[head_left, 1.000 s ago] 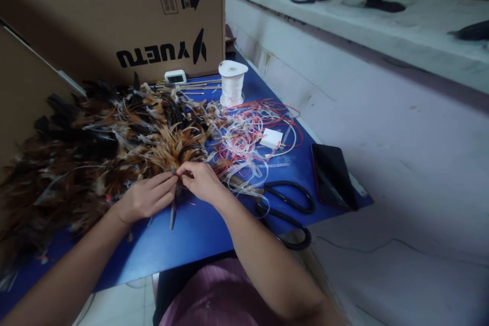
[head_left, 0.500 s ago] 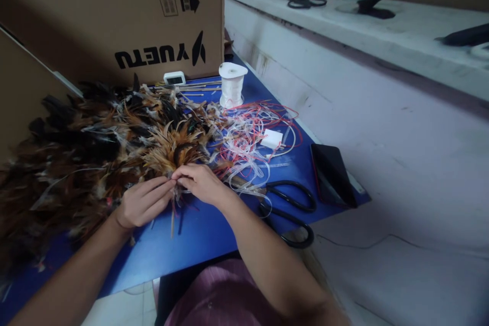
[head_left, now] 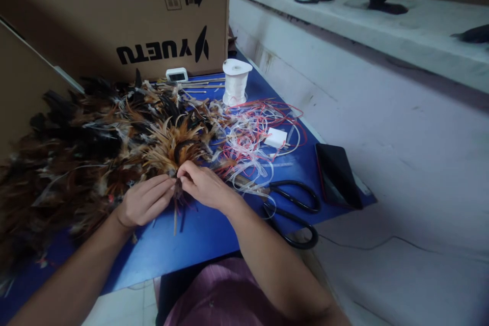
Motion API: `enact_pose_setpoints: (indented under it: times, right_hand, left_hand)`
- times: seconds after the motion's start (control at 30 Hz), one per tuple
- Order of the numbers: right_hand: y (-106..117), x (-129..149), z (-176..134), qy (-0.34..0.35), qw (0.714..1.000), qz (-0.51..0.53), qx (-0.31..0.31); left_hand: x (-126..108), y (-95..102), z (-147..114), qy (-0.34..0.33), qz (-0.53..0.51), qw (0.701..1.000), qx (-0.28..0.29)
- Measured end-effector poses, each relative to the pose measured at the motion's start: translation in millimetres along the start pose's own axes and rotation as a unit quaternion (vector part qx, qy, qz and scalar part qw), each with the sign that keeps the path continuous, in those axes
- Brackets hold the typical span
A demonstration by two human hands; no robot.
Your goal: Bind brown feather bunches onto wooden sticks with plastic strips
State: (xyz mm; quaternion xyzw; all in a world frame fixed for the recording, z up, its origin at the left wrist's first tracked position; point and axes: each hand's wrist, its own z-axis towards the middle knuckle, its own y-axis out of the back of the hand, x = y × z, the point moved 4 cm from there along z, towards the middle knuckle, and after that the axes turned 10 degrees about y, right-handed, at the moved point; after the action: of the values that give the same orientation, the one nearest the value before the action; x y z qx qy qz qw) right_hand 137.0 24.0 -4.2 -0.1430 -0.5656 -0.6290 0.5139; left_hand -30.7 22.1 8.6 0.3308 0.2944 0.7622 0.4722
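Observation:
A bunch of golden-brown feathers fans out away from me, its bound lower end between my hands. My left hand has its fingers closed on the base of this bunch. On the other side, my right hand pinches at the same base with thumb and forefinger; any strand in that pinch is too small to make out. Below the fingers, thin stems and a stick poke out toward me. A wide heap of brown and black feathers lies left of and behind the bunch.
Right of my hands lie scissors with black handles and a tangle of red and clear ribbon. A white spool, a white adapter and a dark phone are on the blue table. A cardboard box stands behind.
My right hand's fingertips have drawn slightly away from the left, showing more of the bunch's bound base. The whole view has shifted a little; the left hand keeps its hold.

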Motion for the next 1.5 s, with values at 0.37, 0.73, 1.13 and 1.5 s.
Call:
enact_pose_setpoints:
  times: [0.37, 0.73, 1.13, 1.5]
  right_hand:
    - [-1, -1, 0, 0.016, 0.998, 0.055, -0.002]
    - [-1, 1, 0, -0.014, 1.0, -0.004, 0.015]
    - [-7, 1, 0, -0.04, 0.995, -0.088, -0.005]
    - [-5, -2, -2, -0.022, 1.0, 0.002, -0.007]
  left_hand:
    - [0, 0.3, 0, -0.012, 0.0, 1.0, 0.002]
    - [-2, -0.4, 1, -0.011, 0.001, 1.0, -0.006]
    - [4, -12.0, -8, 0.11, -0.073, 0.991, 0.012]
    - [3, -16.2, -11, 0.12, -0.083, 0.989, 0.008]
